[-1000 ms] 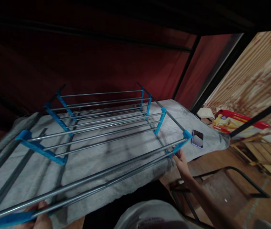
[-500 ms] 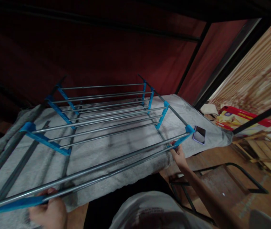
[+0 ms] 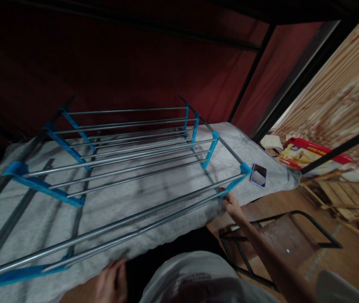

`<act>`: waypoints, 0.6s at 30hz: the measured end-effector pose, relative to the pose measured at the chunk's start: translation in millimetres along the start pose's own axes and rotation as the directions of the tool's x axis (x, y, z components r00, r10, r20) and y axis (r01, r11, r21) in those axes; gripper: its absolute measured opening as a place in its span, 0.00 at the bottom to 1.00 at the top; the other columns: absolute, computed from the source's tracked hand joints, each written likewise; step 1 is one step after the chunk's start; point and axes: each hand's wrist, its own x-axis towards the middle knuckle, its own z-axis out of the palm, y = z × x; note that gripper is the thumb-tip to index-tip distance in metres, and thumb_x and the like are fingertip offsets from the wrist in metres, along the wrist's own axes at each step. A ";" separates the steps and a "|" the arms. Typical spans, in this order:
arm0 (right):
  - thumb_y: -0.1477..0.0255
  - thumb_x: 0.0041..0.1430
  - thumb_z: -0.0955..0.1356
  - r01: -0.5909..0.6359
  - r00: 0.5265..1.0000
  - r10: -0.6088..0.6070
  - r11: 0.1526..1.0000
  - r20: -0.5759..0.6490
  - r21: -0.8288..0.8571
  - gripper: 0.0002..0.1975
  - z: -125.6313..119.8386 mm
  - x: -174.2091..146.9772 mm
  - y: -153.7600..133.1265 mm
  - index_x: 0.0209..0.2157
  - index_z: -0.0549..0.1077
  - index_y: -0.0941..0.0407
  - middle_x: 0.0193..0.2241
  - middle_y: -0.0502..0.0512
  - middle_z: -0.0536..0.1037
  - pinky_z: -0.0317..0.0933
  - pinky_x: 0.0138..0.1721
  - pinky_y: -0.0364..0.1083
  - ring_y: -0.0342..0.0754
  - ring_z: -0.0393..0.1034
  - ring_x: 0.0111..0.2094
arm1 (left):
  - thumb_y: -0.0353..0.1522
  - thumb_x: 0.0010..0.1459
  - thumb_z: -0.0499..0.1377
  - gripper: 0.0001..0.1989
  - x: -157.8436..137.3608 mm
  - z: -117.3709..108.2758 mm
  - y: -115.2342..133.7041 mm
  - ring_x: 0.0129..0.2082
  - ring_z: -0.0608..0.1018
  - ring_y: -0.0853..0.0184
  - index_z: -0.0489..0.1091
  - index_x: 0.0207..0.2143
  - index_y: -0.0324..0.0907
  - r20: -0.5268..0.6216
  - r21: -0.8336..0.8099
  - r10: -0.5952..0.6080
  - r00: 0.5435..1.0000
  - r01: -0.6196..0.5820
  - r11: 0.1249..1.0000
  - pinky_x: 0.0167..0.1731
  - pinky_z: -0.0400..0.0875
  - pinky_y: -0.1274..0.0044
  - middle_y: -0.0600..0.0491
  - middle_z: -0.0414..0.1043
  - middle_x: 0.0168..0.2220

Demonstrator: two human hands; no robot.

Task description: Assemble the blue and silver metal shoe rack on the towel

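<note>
At the table's front edge, my right hand pinches the rack; left hand loosely bent, empty; all rungs look seated.

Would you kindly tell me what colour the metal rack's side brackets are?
Blue; the side brackets show best in the head view.

Dim light, dark red wall, black metal post, ribbed tan wall at right, brown floor, metal-framed chair.

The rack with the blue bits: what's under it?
Under the rack is a grey cloth, showing between the metal bars. The strips behind the bars are hidden, and so is whatever lies beneath the cloth.
</note>
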 end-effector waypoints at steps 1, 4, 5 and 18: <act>0.69 0.49 0.64 0.001 1.000 -0.001 1.000 0.007 -0.007 0.25 -0.6 0.2 -0.4 0.50 0.74 0.53 0.47 0.57 0.80 0.55 0.64 0.63 0.55 0.71 0.54 | 0.39 0.65 0.51 0.15 3.0 14.8 14.4 0.46 0.80 0.56 0.74 0.47 0.47 0.078 0.013 0.140 0.987 -0.142 0.990 0.51 0.76 0.65 0.46 0.78 0.45; 0.69 0.50 0.63 0.015 1.000 -0.015 1.000 0.020 -0.024 0.25 -1.4 -0.6 -2.3 0.51 0.74 0.53 0.47 0.57 0.80 0.56 0.63 0.62 0.55 0.72 0.53 | 0.30 0.67 0.49 0.20 26.4 56.6 54.2 0.56 0.77 0.60 0.70 0.58 0.44 0.285 0.073 0.465 0.838 -0.503 0.861 0.56 0.73 0.68 0.47 0.75 0.56; 0.69 0.51 0.63 0.016 1.000 -0.015 0.999 0.020 -0.037 0.24 -1.4 -1.2 -3.0 0.51 0.74 0.53 0.47 0.58 0.80 0.57 0.63 0.61 0.55 0.72 0.53 | 0.27 0.66 0.48 0.22 35.7 67.4 64.9 0.57 0.75 0.60 0.68 0.60 0.43 0.336 0.108 0.501 0.797 -0.561 0.820 0.57 0.72 0.67 0.46 0.73 0.58; 0.66 0.57 0.63 0.043 0.999 -0.041 0.990 0.020 -0.137 0.24 -1.5 -1.4 -5.0 0.55 0.72 0.54 0.51 0.59 0.78 0.60 0.61 0.59 0.55 0.71 0.55 | 0.23 0.66 0.50 0.21 84.6 113.6 111.0 0.55 0.78 0.56 0.73 0.56 0.44 0.532 0.314 0.432 0.728 -0.644 0.698 0.57 0.73 0.63 0.45 0.76 0.54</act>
